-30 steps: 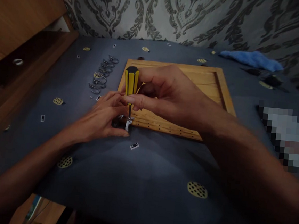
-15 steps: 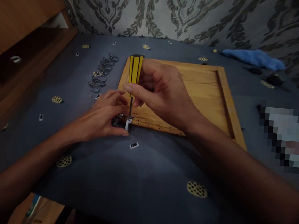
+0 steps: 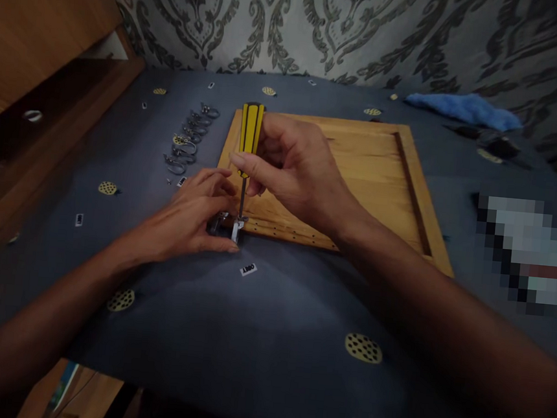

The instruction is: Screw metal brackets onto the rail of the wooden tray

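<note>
At the far left, a wooden cabinet side (image 3: 36, 19) rises beside the tabletop (image 3: 248, 336), which is covered with a dark blue-grey cloth printed with small yellow dotted patches. Further in, a row of metal hooks (image 3: 189, 139) lies on the cloth just left of the wooden panel (image 3: 359, 177). Next comes the left hand (image 3: 192, 218), lying low on the cloth with its fingers curled and pressed around a small metal fitting (image 3: 231, 225) at the panel's near left corner; its grip is closed on that fitting. Directly above the fitting stands a screwdriver (image 3: 251, 132) with a yellow and black handle, held upright, its thin shaft running down so that the tip meets the fitting. To its right, the right hand (image 3: 301, 169) pinches the handle between thumb and fingertips, the forearm crossing the panel's near edge. A small white label (image 3: 248, 269) lies on the cloth just below the fitting. At the far right, near the patterned wall, a blue cloth (image 3: 463, 108) rests well apart from the hands.
</note>
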Motion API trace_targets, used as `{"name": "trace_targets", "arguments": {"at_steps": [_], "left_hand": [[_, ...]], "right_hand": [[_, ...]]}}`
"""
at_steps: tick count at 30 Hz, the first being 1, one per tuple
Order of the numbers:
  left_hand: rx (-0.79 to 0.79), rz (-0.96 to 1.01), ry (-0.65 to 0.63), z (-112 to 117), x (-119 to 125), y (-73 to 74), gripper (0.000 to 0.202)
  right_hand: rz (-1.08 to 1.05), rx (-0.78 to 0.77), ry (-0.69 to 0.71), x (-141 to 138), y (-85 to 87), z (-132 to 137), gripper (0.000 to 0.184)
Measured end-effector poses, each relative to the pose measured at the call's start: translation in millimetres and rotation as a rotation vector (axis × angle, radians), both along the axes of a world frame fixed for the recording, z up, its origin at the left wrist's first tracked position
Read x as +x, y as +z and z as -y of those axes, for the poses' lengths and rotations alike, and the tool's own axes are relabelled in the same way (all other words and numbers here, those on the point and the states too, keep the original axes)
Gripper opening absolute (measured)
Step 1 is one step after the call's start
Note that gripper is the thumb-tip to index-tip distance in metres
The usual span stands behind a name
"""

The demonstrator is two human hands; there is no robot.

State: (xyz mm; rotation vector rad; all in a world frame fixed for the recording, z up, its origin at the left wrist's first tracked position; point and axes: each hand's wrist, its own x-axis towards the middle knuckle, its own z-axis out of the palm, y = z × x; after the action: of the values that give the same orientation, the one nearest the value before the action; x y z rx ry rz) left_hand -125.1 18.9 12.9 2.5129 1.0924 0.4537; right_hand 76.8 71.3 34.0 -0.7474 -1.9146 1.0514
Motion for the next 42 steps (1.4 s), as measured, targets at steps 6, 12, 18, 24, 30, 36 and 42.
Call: {"name": "trace_targets", "arguments": {"at_steps": [6,12,18,24,30,36,42], "left_hand": [[-0.012,-0.024,0.009,-1.5,-0.4,-0.5,0.046],[-0.035,-0.019,0.012,-0.7,0.0,2.6,0.043],[-0.028,-0.037,0.015,1.7,1.7,5.6,0.043],[-0.01,-0.043,0.022,3.4,1.8,5.9,0.041],[-0.015,-0.059,0.015,3.0,0.4,5.0,0.041],[-0.012,-0.037,0.001,0.6,-1.1,2.1,0.048],[-0.015,-0.024,0.016,0.2,-1.3,-0.1,0.044]], "right_hand": [[-0.006,-0.016,-0.005,0.9,-1.8,-3.0,0.025],[-0.039,-0.043,0.019,0.8,-2.1,-3.3,0.029],[0.016,-0.017,-0.013,1.4,4.7,3.7,0.024],[-0.09,0.082,-0.081,7.0,15.5,14.2,0.035],[-0.016,0.042,-0.083,5.3,8.8,11.2,0.033],[0.007,0.011,-0.089,2.4,4.7,10.5,0.031],[0.014,0.025,-0.074,1.0,4.6,11.8,0.023]]}}
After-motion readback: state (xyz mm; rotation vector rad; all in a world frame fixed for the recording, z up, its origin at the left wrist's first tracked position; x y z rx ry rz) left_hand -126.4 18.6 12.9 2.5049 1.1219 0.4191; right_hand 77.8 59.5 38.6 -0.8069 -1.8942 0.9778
